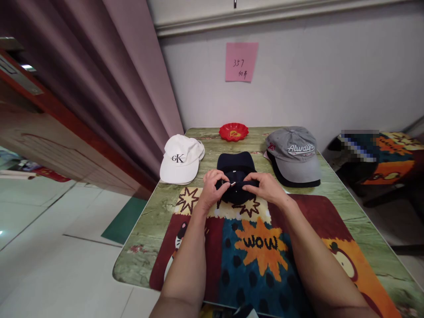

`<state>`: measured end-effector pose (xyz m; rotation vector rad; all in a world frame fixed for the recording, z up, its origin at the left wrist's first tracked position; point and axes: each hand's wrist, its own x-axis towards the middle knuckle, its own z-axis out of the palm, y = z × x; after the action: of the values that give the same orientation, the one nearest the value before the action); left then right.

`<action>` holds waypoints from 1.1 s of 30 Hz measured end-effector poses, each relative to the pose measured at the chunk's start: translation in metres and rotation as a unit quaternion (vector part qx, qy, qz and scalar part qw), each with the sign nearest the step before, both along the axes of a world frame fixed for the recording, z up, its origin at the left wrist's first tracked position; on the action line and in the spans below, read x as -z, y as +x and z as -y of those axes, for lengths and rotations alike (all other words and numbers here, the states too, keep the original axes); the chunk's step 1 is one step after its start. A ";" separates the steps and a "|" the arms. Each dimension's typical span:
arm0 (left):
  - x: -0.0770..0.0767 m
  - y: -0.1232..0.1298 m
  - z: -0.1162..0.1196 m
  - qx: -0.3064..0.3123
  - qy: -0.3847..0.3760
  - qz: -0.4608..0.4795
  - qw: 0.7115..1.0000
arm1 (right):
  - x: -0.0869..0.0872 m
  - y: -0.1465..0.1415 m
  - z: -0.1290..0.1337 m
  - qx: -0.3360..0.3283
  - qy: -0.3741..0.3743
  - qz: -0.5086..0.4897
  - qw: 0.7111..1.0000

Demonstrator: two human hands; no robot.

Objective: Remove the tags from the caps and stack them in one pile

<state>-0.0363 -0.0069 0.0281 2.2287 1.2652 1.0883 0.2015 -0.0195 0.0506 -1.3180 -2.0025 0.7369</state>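
A dark navy cap (236, 162) lies at the middle of the table, its brim toward the wall and its back strap toward me. My left hand (213, 187) pinches the left part of the strap, near a small metal buckle (232, 183). The right part of the strap is held between the thumb and fingers of my right hand (264, 186). Both hands rest close together over the cap's opening.
A white cap (180, 161) sits at the left, a grey cap (296, 152) on top of a black one at the right. Behind stands a red scalloped dish (233, 132). A colourful mat (261, 247) covers the table's near part. A pink note (241, 62) is on the wall.
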 end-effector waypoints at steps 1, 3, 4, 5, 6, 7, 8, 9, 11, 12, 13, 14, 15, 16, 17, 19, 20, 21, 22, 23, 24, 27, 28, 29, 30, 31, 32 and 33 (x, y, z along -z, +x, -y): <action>0.000 -0.002 -0.001 0.007 -0.004 0.010 1.000 | -0.001 0.002 0.000 0.006 -0.004 -0.006 1.000; 0.000 -0.004 -0.002 0.024 -0.015 0.029 0.999 | -0.002 0.004 0.000 0.011 -0.010 -0.028 1.000; 0.000 -0.004 -0.002 0.031 -0.020 0.037 0.999 | -0.002 0.003 0.000 0.012 -0.012 -0.037 0.999; 0.001 -0.003 -0.002 0.034 -0.023 0.042 0.998 | -0.002 0.001 0.001 0.013 -0.014 -0.044 0.999; 0.002 -0.002 -0.002 0.035 -0.025 0.042 0.998 | -0.003 -0.001 0.001 0.012 -0.015 -0.049 0.999; 0.004 -0.001 -0.002 0.036 -0.024 0.040 0.998 | -0.003 -0.003 0.002 0.011 -0.016 -0.054 0.998; 0.005 0.000 -0.002 0.038 -0.022 0.035 0.998 | -0.003 -0.005 0.003 0.009 -0.017 -0.058 0.998; 0.006 0.001 -0.002 0.040 -0.019 0.032 0.999 | -0.003 -0.007 0.003 0.006 -0.019 -0.063 0.998; 0.009 0.002 -0.003 0.046 -0.013 0.036 0.998 | -0.002 -0.009 0.003 0.005 -0.022 -0.071 0.997; 0.010 0.002 -0.004 0.049 -0.012 0.044 0.998 | -0.002 -0.009 0.003 0.007 -0.024 -0.073 0.997; 0.010 0.001 -0.005 0.051 -0.013 0.054 0.997 | -0.001 -0.009 0.003 0.011 -0.025 -0.075 0.997; 0.010 0.000 -0.005 0.055 -0.016 0.063 0.996 | -0.001 -0.008 0.002 0.014 -0.026 -0.077 0.997; 0.010 -0.001 -0.005 0.058 -0.019 0.071 0.996 | 0.000 -0.008 0.002 0.017 -0.026 -0.079 0.996; 0.009 -0.002 -0.005 0.063 -0.023 0.078 0.995 | 0.000 -0.007 0.001 0.019 -0.026 -0.081 0.996; 0.007 -0.003 -0.005 0.068 -0.027 0.083 0.994 | 0.001 -0.006 0.001 0.021 -0.026 -0.082 0.996; 0.004 -0.003 -0.003 0.074 -0.037 0.092 0.992 | 0.001 -0.006 0.000 0.021 -0.027 -0.083 0.996; 0.002 -0.003 -0.002 0.075 -0.042 0.096 0.992 | 0.001 -0.007 0.000 0.022 -0.028 -0.082 0.996; 0.001 -0.003 -0.001 0.074 -0.047 0.098 0.991 | 0.001 -0.007 0.001 0.022 -0.028 -0.081 0.996; 0.000 -0.003 -0.001 0.072 -0.052 0.098 0.991 | 0.000 -0.007 0.001 0.023 -0.028 -0.079 0.996; -0.001 -0.003 0.000 0.071 -0.056 0.099 0.991 | 0.000 -0.008 0.001 0.024 -0.028 -0.077 0.996; -0.002 -0.003 0.000 0.070 -0.059 0.100 0.991 | -0.001 -0.008 0.001 0.025 -0.028 -0.075 0.997; -0.002 -0.002 0.000 0.068 -0.063 0.106 0.990 | -0.001 -0.009 0.002 0.027 -0.026 -0.069 0.997; -0.001 -0.002 -0.001 0.067 -0.063 0.109 0.990 | -0.001 -0.010 0.002 0.027 -0.026 -0.069 0.997; -0.001 -0.002 -0.001 0.066 -0.063 0.111 0.990 | -0.001 -0.010 0.002 0.026 -0.026 -0.070 0.997; -0.001 -0.002 -0.001 0.065 -0.064 0.113 0.989 | -0.001 -0.010 0.002 0.026 -0.026 -0.070 0.997; 0.000 -0.002 -0.002 0.064 -0.064 0.113 0.989 | -0.001 -0.010 0.002 0.026 -0.027 -0.069 0.997; 0.000 -0.002 -0.002 0.064 -0.065 0.112 0.990 | -0.001 -0.010 0.002 0.027 -0.029 -0.068 0.997; 0.000 -0.001 -0.002 0.063 -0.065 0.111 0.990 | -0.002 -0.009 0.002 0.026 -0.029 -0.066 0.997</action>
<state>-0.0378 -0.0051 0.0281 1.9991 1.0559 1.1343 0.1920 -0.0218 0.0525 -1.3153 -1.8491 0.8409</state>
